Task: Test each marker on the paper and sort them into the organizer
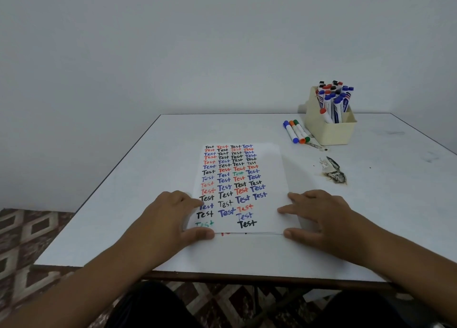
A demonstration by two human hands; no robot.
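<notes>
On my far left I see a patterned brown floor beside the white table. My left hand lies flat on the left edge of the paper, its fingers relaxed and a little spread, the thumb at the sheet's near corner, gripping nothing. The paper sits in the middle of the table, covered in rows of the word "Test" in black, red, blue and green. My right hand presses the right edge the same way, fingers loosely extended, holding nothing. Farther back and to the right, three markers with blue, orange and green caps lie side by side on the table, just beside the cream organizer, which stands packed with upright markers. Nearer than the organizer I see a dark stain on the table.
</notes>
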